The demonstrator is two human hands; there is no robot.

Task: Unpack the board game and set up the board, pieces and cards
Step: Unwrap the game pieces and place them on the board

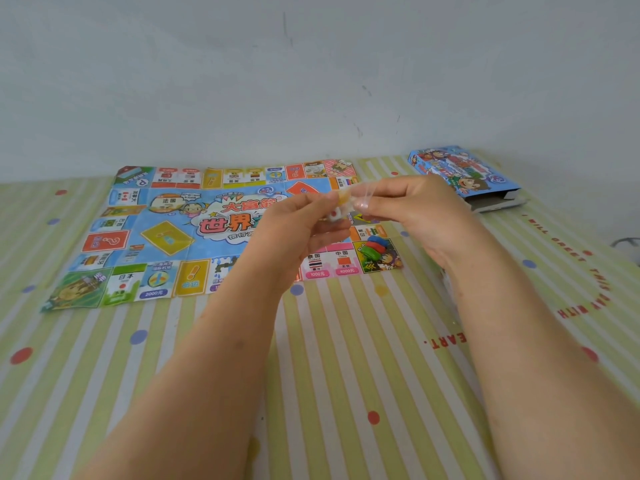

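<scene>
Head camera: left hand [306, 221] and right hand [410, 206] are pinching one clear bag [344, 197]. It is hanging above the board [166, 237].

Bare forearms reach forward, left hand [304, 225] and right hand [407, 211] raised close together, fingers pinching.
</scene>
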